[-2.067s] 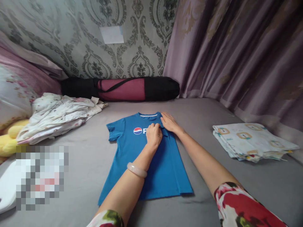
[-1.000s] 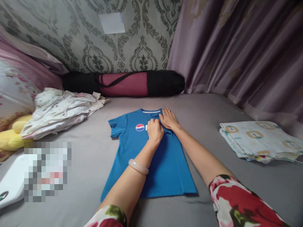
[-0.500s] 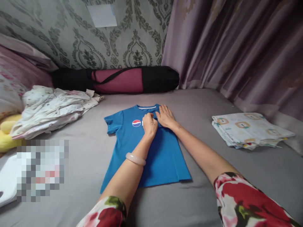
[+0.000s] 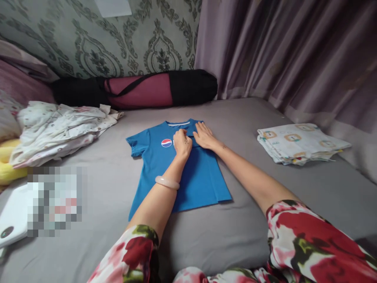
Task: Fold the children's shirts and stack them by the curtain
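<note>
A blue T-shirt (image 4: pixel 156 169) with a round red, white and blue logo lies on the bed, its collar away from me. Its left sleeve sticks out; the right side is folded inward. My left hand (image 4: pixel 182 143), below a pale bangle (image 4: pixel 167 182), is closed on the shirt's folded cloth near the upper chest and covers part of the print. Beside it, my right hand (image 4: pixel 204 136) lies flat on the right shoulder with fingers stretched out. The exact bit of cloth in my left fingers is hidden.
Folded patterned cloth (image 4: pixel 303 141) lies at the right. A crumpled white cloth heap (image 4: pixel 61 125) and a yellow plush-looking thing (image 4: pixel 11 163) are at the left, near a white phone-like object (image 4: pixel 17 212). A long black and maroon bag (image 4: pixel 141 90) lies along the wall.
The view has tilted down and shifted slightly, so everything sits higher in the picture. Both hands stay at nearly the same places on the T-shirt.
</note>
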A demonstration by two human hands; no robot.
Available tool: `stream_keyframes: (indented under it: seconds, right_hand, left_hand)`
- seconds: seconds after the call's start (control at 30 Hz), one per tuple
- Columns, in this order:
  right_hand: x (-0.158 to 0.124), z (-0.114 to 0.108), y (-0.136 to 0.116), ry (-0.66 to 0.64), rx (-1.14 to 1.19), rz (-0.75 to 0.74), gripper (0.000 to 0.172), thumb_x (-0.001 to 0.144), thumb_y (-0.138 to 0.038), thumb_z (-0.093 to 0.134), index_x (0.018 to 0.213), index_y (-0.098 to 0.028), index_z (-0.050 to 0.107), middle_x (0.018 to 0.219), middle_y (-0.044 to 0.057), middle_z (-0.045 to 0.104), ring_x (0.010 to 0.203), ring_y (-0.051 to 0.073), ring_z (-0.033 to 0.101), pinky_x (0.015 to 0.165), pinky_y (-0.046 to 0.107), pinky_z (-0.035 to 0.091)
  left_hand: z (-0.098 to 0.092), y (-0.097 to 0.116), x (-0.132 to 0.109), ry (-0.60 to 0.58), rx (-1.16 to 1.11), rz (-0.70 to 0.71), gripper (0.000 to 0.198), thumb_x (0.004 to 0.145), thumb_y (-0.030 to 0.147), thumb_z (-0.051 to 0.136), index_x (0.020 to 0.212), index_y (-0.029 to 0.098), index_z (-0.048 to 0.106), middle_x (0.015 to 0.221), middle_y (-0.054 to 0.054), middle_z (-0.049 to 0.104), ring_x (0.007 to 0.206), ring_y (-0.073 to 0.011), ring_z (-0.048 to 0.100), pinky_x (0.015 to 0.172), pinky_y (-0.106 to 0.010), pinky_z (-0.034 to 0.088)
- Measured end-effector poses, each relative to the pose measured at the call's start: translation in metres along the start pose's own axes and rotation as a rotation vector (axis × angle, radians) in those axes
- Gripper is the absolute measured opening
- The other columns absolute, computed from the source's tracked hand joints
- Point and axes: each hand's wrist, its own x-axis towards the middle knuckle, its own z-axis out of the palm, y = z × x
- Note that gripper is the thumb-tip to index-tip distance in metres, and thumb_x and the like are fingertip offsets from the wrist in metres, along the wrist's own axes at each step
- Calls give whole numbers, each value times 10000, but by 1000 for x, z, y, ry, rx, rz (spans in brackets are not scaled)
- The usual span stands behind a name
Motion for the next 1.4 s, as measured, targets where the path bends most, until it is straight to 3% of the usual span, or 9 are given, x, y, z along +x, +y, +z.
stream_keyframes:
  seconds: [0.27, 0.47, 0.77, 1.0, 1.07, 1.2, 1.27, 1.33, 1.4]
  right_hand:
    - [-35, 15, -12, 16, -79, -22, 643, 982, -423, 212, 1498, -43, 268, 1583, 138, 205, 1470, 242, 104, 1187, 396, 76]
    - [-50, 5, -13, 1, 13, -32, 649, 966, -380, 250, 1506, -21, 232, 1592, 146, 150, 1472, 248, 83, 1187, 397, 126]
    - [-167, -9, -28, -116, 22, -149, 680, 982, -467, 216, 1506, -35, 254, 1582, 150, 158, 1468, 244, 80, 1203, 433, 103]
    - [-238, -44, -41, -285, 134, -325, 620, 1001, -474, 229, 1506, -121, 299, 1578, 94, 204, 1463, 203, 130, 1211, 399, 138]
    - [-244, -50, -41, -281, 156, -366, 593, 1006, -462, 237, 1507, -152, 303, 1577, 77, 218, 1460, 193, 151, 1205, 392, 173]
    - [-247, -47, -33, -168, 89, -291, 590, 1005, -427, 268, 1504, -113, 300, 1575, 116, 214, 1462, 230, 143, 1202, 440, 168]
    - [-247, -46, -29, -199, 66, -300, 604, 998, -446, 295, 1493, -102, 324, 1566, 125, 243, 1457, 240, 172, 1201, 438, 166]
    - [-246, -51, -28, -240, 76, -321, 593, 992, -466, 313, 1469, -120, 381, 1547, 115, 304, 1442, 242, 231, 1193, 423, 186]
    - [-239, -60, -28, -264, 120, -309, 532, 997, -460, 297, 1371, -159, 524, 1462, 105, 461, 1370, 242, 384, 1146, 401, 273]
  left_hand:
    - [5, -8, 3, -25, -2, 84, 338, 767, 28, 400, 970, 161, 636, 1000, -98, 655, 1009, -217, 582, 926, -335, 426]
    - [3, -11, 6, -40, 6, 95, 360, 750, 20, 388, 929, 165, 664, 964, -85, 668, 974, -201, 596, 921, -315, 434]
    - [6, -14, 6, -16, -32, 101, 331, 750, 28, 412, 905, 155, 675, 958, -85, 687, 965, -198, 618, 906, -302, 451]
    - [2, -15, 8, -5, -254, -15, 314, 724, 65, 423, 888, 145, 679, 903, -69, 702, 899, -196, 643, 852, -290, 469]
    - [1, -15, 10, 1, -331, -78, 312, 699, 78, 428, 871, 141, 680, 865, -64, 698, 864, -198, 645, 818, -289, 475]
    - [-2, -15, 13, 25, -547, -196, 269, 640, 100, 456, 798, 142, 671, 774, -47, 671, 790, -190, 631, 754, -278, 478]
    - [-4, -15, 14, 21, -649, -245, 241, 619, 104, 467, 758, 145, 660, 738, -38, 659, 767, -180, 626, 736, -268, 478]
    - [-7, -14, 16, 6, -705, -274, 213, 614, 116, 478, 732, 147, 652, 711, -34, 654, 731, -169, 624, 709, -262, 482]
    - [-11, -13, 18, -18, -738, -294, 185, 620, 135, 498, 727, 146, 649, 684, -29, 651, 664, -155, 614, 658, -258, 481]
